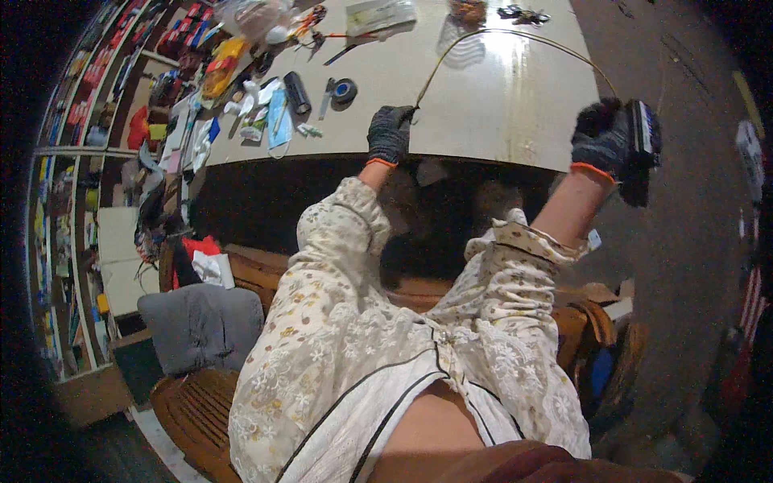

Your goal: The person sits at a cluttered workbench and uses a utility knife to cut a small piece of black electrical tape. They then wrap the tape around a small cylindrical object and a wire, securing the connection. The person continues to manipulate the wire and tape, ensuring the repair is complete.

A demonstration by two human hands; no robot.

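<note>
My left hand (pixel 391 131), in a dark knit glove with an orange cuff, is closed on one end of a thin yellowish cable (pixel 465 37) at the table's near edge. The cable arches over the pale tabletop (pixel 471 127) and comes down to my right hand (pixel 599 136), gloved the same way, past the table's right edge. Its fingers are curled at the cable. Against the outer side of my right hand is a dark boxy object (pixel 644 134) with a pale, marked face; how it is held is hidden.
On the table's left lie a roll of black tape (pixel 343 91), a black cylinder (pixel 297 93), a blue face mask (pixel 279 119) and paper scraps. A clear packet (pixel 380 15) lies farther back. Packed shelves (pixel 75 149) stand left, beside a wooden chair (pixel 193 416) and a grey cushion (pixel 202 326).
</note>
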